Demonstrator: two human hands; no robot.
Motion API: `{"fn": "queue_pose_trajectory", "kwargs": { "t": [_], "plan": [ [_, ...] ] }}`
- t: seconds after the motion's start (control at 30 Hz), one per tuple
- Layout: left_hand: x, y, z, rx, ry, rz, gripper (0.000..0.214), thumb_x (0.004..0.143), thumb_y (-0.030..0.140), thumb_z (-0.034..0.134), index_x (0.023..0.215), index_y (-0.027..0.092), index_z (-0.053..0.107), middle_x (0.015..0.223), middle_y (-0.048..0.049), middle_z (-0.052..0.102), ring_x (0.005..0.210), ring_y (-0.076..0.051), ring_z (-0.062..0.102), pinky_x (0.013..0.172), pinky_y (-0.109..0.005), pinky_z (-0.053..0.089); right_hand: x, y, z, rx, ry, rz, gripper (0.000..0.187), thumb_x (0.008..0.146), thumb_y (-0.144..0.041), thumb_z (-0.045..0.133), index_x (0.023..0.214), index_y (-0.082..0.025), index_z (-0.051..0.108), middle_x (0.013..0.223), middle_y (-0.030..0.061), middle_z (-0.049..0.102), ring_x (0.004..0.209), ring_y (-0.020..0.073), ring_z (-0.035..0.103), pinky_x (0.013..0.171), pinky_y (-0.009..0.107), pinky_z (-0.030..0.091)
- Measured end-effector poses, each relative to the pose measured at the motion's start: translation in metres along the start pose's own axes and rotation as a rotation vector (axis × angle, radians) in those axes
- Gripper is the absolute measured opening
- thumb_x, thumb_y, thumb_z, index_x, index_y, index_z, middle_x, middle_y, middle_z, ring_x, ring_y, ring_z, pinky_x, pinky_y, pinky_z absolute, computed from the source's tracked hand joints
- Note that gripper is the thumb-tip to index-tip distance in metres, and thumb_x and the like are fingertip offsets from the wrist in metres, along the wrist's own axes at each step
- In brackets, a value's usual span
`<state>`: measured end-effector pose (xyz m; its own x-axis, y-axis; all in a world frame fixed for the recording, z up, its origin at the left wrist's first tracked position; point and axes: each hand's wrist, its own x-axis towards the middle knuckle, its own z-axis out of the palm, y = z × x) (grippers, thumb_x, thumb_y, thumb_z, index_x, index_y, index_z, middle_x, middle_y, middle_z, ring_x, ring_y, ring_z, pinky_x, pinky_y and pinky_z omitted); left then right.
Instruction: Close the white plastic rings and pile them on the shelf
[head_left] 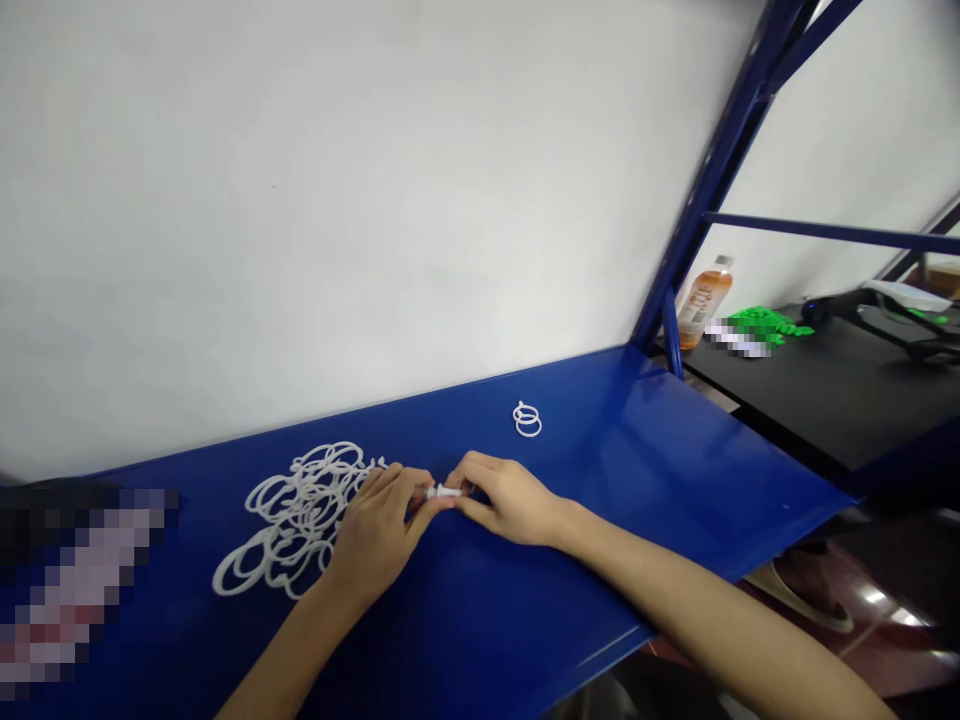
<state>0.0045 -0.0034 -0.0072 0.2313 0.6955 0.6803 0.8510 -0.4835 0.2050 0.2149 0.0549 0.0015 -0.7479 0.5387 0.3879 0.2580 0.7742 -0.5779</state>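
Nearest the camera, both bare forearms reach in from the bottom edge and rest over a glossy blue metal shelf top (465, 600). The left hand (375, 532) and the right hand (510, 498) meet near the shelf's middle, each curled almost closed. Their fingertips (424, 490) pinch a small white plastic piece (444, 492) between them, its exact shape too small to tell, and the fingers hide part of it.

Just beside the left hand, toward the shelf's left end, lies a tangled pile of white plastic rings (300, 520). The left hand covers the pile's right edge. Farther left, at the shelf's near corner, sits a pixelated dark-and-pale shape (79, 590), too blurred to name.

Beyond the hands, near the back edge where the shelf meets a white wall (337, 200), two white rings (527, 420) lie stacked and slightly offset, well apart from the pile.

Past the shelf's right end, a blue steel upright (720, 170) rises and partly stands between the shelf and a black table (810, 405). On that table are a bottle of amber drink (705, 305), a heap of green pieces (765, 325) and a dark device (847, 305). Below, a pale-soled shoe (802, 590) rests on a reddish tiled floor (870, 640).
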Motion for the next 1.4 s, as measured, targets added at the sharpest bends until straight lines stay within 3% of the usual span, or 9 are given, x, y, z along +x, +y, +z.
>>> {"fn": "queue_pose_trajectory", "kwargs": {
  "t": [0.27,0.43,0.73,0.87,0.97,1.07,1.17,1.23,1.4],
  "plan": [
    [0.001,-0.001,-0.001,-0.103,-0.021,-0.052,0.021,0.097,0.042,0.053,0.107,0.024,0.059,0.083,0.0018,0.068,0.078,-0.017,0.065,0.075,-0.031,0.051,0.003,-0.001,-0.003,0.102,0.126,0.002,0.019,0.102,-0.027,0.051,0.111,-0.018,0.065,0.107,0.0075,0.073,0.095,0.0171,0.070,0.085,0.028,0.054],
    [0.002,-0.002,-0.001,-0.108,-0.032,-0.016,0.019,0.099,0.038,0.052,0.110,0.024,0.060,0.082,0.0020,0.070,0.080,-0.017,0.066,0.082,-0.034,0.051,0.002,-0.002,-0.006,0.130,0.049,-0.022,0.018,0.100,-0.027,0.054,0.106,-0.017,0.067,0.095,0.0058,0.073,0.083,0.0155,0.070,0.078,0.026,0.054],
    [0.001,0.003,-0.007,-0.109,-0.137,0.059,0.017,0.101,0.022,0.044,0.098,0.023,0.061,0.073,0.0034,0.069,0.073,-0.016,0.062,0.073,-0.032,0.044,-0.003,-0.010,-0.012,0.080,-0.095,-0.148,0.021,0.103,-0.026,0.047,0.104,-0.018,0.067,0.095,0.0059,0.072,0.086,0.0157,0.066,0.082,0.027,0.053],
    [0.004,0.003,-0.007,-0.044,-0.167,0.056,0.022,0.101,0.030,0.045,0.092,0.023,0.063,0.079,0.0011,0.070,0.076,-0.017,0.061,0.075,-0.034,0.043,-0.003,-0.010,-0.011,0.063,-0.061,-0.155,0.024,0.104,-0.028,0.046,0.107,-0.018,0.067,0.098,0.0061,0.072,0.088,0.0157,0.065,0.083,0.027,0.052],
    [0.006,-0.010,-0.010,0.087,-0.209,0.000,0.022,0.099,0.039,0.050,0.095,0.023,0.064,0.087,-0.0015,0.071,0.084,-0.021,0.062,0.081,-0.038,0.044,0.000,0.003,-0.013,0.003,-0.011,-0.120,0.028,0.105,-0.032,0.045,0.114,-0.018,0.068,0.102,0.0074,0.072,0.093,0.0174,0.066,0.087,0.030,0.053],
    [0.006,-0.036,-0.018,0.236,-0.213,-0.078,0.023,0.099,0.034,0.046,0.098,0.022,0.065,0.096,-0.0055,0.072,0.093,-0.025,0.061,0.085,-0.042,0.044,0.004,0.027,-0.024,-0.078,0.114,-0.032,0.028,0.104,-0.030,0.047,0.114,-0.018,0.071,0.105,0.0087,0.071,0.096,0.0186,0.066,0.089,0.032,0.052],
    [0.002,-0.063,-0.027,0.363,-0.193,-0.142,0.028,0.093,0.020,0.041,0.105,0.021,0.067,0.102,-0.0085,0.070,0.093,-0.028,0.059,0.081,-0.044,0.045,0.005,0.054,-0.042,-0.196,0.364,0.184,0.024,0.100,-0.025,0.053,0.110,-0.018,0.074,0.099,0.0083,0.068,0.085,0.0179,0.065,0.081,0.031,0.053],
    [-0.002,-0.074,-0.029,0.372,-0.229,-0.137,0.031,0.089,0.018,0.043,0.107,0.021,0.068,0.103,-0.0091,0.069,0.093,-0.029,0.058,0.080,-0.044,0.046,0.005,0.069,-0.053,-0.274,0.457,0.328,0.024,0.097,-0.022,0.054,0.110,-0.017,0.074,0.096,0.0077,0.068,0.080,0.0173,0.064,0.079,0.031,0.052],
    [-0.008,-0.080,-0.024,0.330,-0.274,-0.088,0.028,0.090,0.023,0.046,0.098,0.025,0.073,0.103,-0.0088,0.069,0.095,-0.028,0.058,0.084,-0.045,0.046,0.000,0.086,-0.066,-0.364,0.457,0.605,0.019,0.093,-0.024,0.057,0.105,-0.020,0.071,0.097,0.0048,0.073,0.082,0.0178,0.066,0.079,0.030,0.049]
  ]
}}
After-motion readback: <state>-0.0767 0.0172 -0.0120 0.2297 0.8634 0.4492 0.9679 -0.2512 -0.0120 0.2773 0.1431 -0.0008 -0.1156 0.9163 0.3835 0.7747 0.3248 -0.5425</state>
